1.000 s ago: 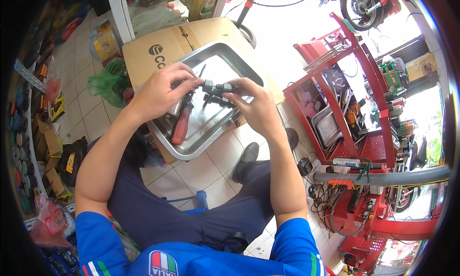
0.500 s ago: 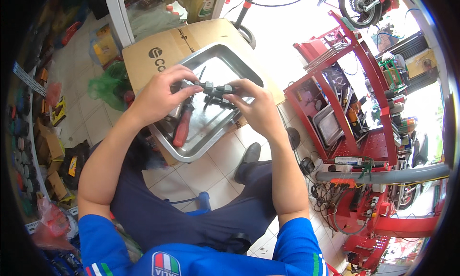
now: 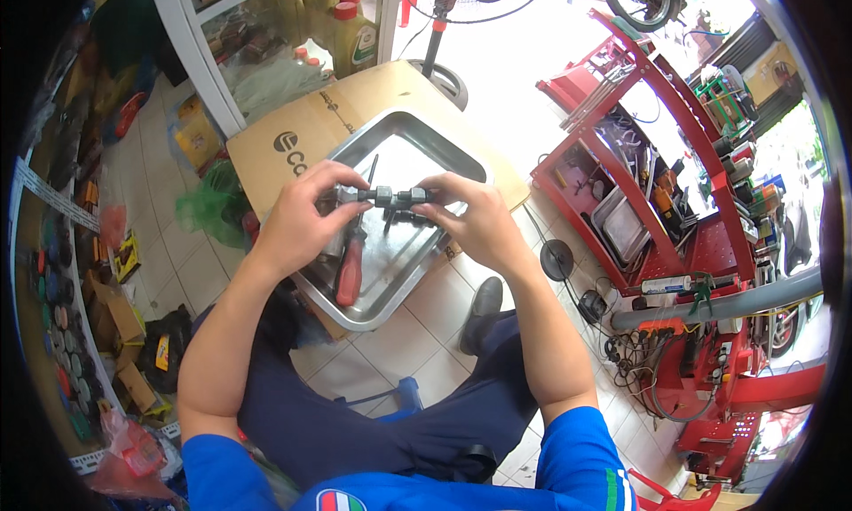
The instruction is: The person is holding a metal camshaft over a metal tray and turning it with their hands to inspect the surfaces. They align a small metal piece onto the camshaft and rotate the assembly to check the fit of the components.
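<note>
Forearms come up bare from the near side of the shallow metal tray, elbows bent and angled outward, wrists converging above it. Left hand over the tray's left side, back of the hand upward, knuckles arched; thumb and forefinger pinch the left end of a dark metal rod with hexagonal blocks along it, the other fingers bent and bunched alongside. Right hand over the tray's right rim, turned inward; thumb and forefinger close on the rod's right end, the remaining fingers folded behind and mostly hidden. Rod runs roughly level between the two pinches, over the middle of the tray, its central block bare of any fingertip. Second dark metal piece just on the near side of the rod, close to the right thumb; cannot tell whether it touches either. Screwdriver inside the tray toward its near-left part, red handle nearest the body, thin shaft passing by the left fingertips. Cardboard box under the tray, reaching out past its far and left sides. Green plastic bag left of the tray; dark shoe on the tiles, right of its near corner.
</note>
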Action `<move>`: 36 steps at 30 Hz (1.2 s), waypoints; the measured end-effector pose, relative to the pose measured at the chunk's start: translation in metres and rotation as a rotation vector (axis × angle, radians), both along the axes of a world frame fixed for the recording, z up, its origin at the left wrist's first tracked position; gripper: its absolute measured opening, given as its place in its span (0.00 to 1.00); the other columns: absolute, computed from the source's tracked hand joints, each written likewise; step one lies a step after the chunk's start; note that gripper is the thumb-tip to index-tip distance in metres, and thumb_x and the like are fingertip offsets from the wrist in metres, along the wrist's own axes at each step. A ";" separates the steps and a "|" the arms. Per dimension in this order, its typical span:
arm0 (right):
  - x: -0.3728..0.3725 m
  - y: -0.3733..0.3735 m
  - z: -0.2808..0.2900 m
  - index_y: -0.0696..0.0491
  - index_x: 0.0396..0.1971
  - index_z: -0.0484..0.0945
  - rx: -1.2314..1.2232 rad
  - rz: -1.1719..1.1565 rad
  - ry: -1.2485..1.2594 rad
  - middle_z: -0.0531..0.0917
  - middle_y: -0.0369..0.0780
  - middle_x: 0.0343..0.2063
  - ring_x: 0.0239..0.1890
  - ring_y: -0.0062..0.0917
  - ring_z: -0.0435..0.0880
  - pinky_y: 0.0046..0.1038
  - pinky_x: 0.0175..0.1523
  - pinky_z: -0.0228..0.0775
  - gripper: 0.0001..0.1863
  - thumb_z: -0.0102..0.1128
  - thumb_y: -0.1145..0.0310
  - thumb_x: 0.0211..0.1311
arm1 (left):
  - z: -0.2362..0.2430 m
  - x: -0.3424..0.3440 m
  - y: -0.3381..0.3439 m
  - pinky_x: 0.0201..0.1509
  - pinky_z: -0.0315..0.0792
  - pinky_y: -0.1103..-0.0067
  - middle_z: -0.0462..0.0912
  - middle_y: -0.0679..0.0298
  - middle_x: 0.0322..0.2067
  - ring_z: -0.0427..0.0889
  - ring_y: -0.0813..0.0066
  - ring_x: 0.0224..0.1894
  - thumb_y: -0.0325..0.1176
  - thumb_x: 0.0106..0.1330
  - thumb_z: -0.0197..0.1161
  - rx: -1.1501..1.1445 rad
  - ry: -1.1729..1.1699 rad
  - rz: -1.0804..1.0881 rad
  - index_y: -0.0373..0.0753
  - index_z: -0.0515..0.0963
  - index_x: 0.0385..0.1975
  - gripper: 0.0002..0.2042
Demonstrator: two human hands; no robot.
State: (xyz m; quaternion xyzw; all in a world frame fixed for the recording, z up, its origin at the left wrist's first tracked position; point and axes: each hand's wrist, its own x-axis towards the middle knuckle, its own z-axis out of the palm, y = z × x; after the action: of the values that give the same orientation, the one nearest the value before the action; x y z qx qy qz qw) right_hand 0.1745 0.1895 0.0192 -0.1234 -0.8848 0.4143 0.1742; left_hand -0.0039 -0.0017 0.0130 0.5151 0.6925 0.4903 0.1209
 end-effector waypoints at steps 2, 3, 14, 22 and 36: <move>0.000 0.002 -0.002 0.56 0.49 0.83 0.001 0.002 0.013 0.89 0.42 0.38 0.42 0.29 0.90 0.31 0.49 0.79 0.15 0.72 0.69 0.64 | 0.000 0.000 0.001 0.54 0.74 0.74 0.84 0.60 0.43 0.83 0.66 0.48 0.27 0.62 0.73 -0.006 -0.003 0.003 0.35 0.83 0.42 0.10; 0.000 0.004 -0.003 0.57 0.49 0.84 0.015 0.013 0.029 0.89 0.42 0.38 0.42 0.28 0.90 0.31 0.49 0.79 0.15 0.72 0.69 0.64 | 0.001 0.000 0.001 0.54 0.74 0.74 0.84 0.61 0.43 0.83 0.66 0.47 0.28 0.62 0.73 -0.012 0.020 0.012 0.35 0.83 0.41 0.10; 0.001 0.001 0.004 0.57 0.51 0.84 -0.097 0.002 -0.014 0.90 0.42 0.40 0.44 0.26 0.89 0.29 0.51 0.78 0.20 0.74 0.63 0.64 | 0.001 0.000 -0.002 0.56 0.73 0.76 0.84 0.63 0.44 0.82 0.71 0.49 0.25 0.60 0.74 -0.016 0.009 -0.001 0.35 0.83 0.43 0.12; 0.000 -0.001 0.000 0.55 0.52 0.83 -0.080 -0.034 -0.014 0.90 0.42 0.40 0.47 0.26 0.89 0.30 0.55 0.77 0.18 0.72 0.65 0.66 | 0.005 0.002 -0.003 0.57 0.73 0.76 0.84 0.61 0.44 0.82 0.69 0.50 0.28 0.61 0.74 -0.057 -0.028 0.020 0.35 0.84 0.42 0.11; 0.000 0.004 -0.001 0.60 0.46 0.84 -0.060 -0.069 0.005 0.89 0.45 0.33 0.38 0.28 0.88 0.29 0.48 0.78 0.14 0.61 0.64 0.75 | 0.005 0.001 -0.004 0.57 0.72 0.75 0.83 0.62 0.44 0.81 0.69 0.51 0.28 0.62 0.74 -0.051 -0.015 0.013 0.36 0.85 0.43 0.11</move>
State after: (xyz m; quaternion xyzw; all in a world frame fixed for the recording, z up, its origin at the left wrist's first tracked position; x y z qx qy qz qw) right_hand 0.1744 0.1936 0.0181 -0.1580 -0.8666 0.4349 0.1870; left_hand -0.0028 -0.0058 0.0176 0.5038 0.7072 0.4769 0.1362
